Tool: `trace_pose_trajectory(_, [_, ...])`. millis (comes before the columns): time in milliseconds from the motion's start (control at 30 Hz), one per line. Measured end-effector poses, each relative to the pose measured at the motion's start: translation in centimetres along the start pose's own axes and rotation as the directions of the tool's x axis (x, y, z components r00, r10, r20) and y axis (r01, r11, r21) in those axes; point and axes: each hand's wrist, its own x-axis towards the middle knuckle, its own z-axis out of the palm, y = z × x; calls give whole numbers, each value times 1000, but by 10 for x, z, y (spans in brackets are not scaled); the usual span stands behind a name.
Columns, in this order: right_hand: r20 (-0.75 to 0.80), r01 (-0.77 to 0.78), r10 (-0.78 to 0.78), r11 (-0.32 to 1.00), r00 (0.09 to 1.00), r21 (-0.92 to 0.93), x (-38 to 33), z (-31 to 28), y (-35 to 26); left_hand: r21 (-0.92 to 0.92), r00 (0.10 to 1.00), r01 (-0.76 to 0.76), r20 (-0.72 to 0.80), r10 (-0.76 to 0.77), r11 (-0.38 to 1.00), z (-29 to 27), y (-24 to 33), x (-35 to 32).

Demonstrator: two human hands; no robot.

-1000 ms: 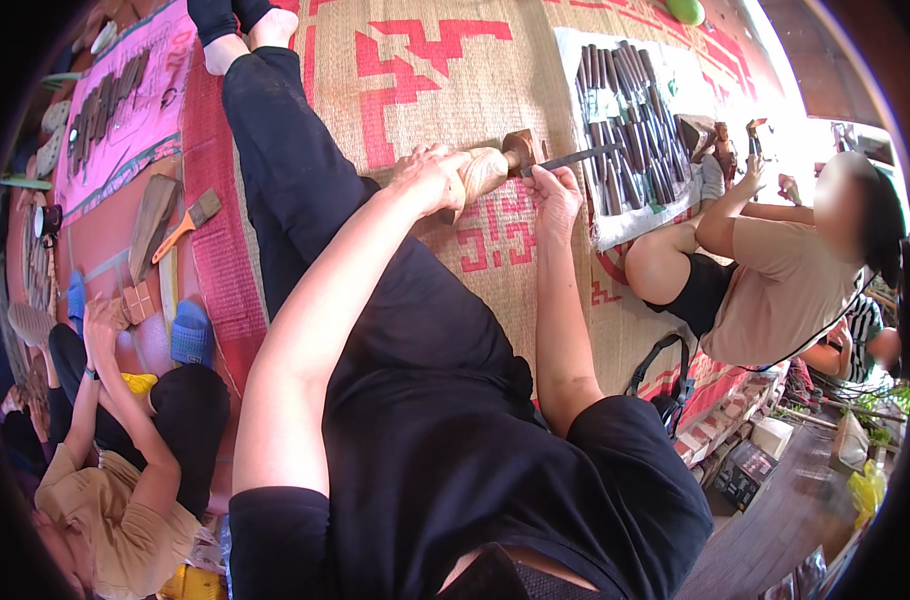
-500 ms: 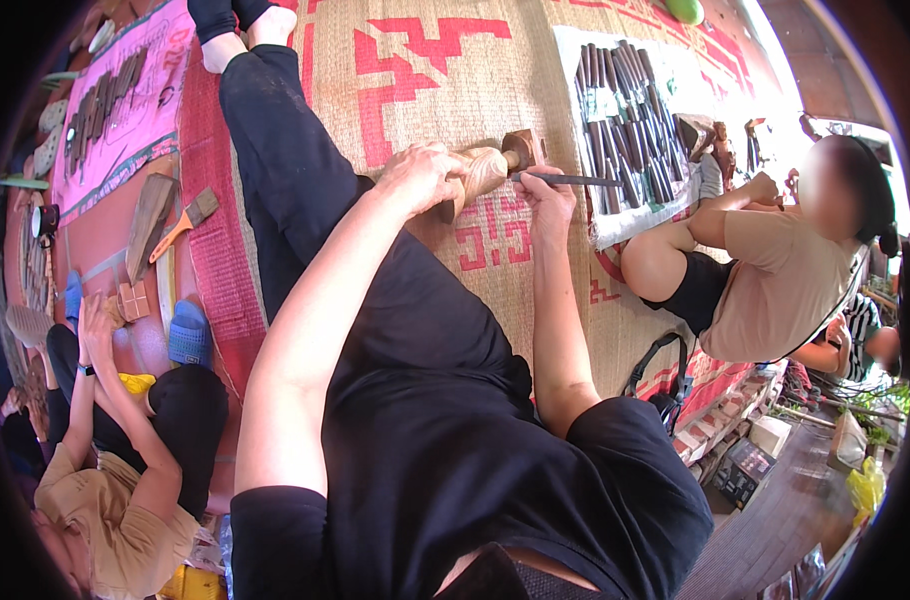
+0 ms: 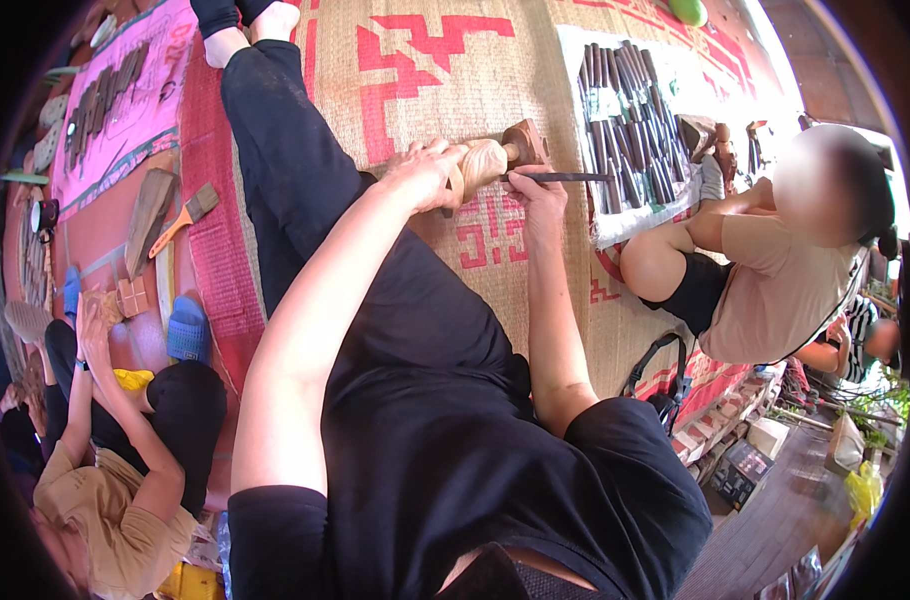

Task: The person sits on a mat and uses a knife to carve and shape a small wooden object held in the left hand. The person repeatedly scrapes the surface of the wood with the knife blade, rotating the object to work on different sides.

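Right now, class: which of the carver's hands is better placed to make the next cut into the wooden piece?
Right. The right hand holds the chisel against the wooden piece; the left hand grips the piece.

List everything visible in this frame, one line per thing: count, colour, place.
wooden piece: one, pale tan, on the mat under the left hand
chisel: one, dark and thin, in the right hand, tip at the wooden piece
woven mat: one, tan with red pattern, under the person
row of chisels: many, dark, on a white cloth at upper right
brush: one, wooden handle, on the red floor at left
pink cloth: one, with dark tools, upper left
seated person: one, beige shirt, at right
another seated person: one, tan shirt, lower left
left hand: one, gripping the wooden piece
right hand: one, holding the chisel
legs: black trousers, stretched out over the mat
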Motion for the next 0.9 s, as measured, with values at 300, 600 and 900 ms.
trace_pose_trajectory(300, [14, 17, -17, 999, 1000, -28, -3, 5, 0, -2, 1000, -18, 15, 18, 1000, -5, 0, 4])
trace_pose_trajectory(600, [57, 25, -21, 997, 998, -77, -2, 0, 4, -67, 998, -57, -33, 54, 996, -7, 0, 3])
trace_pose_trajectory(900, [78, 34, -23, 991, 997, -133, -4, 5, -2, -88, 999, 26, 48, -21, 996, -6, 3, 3])
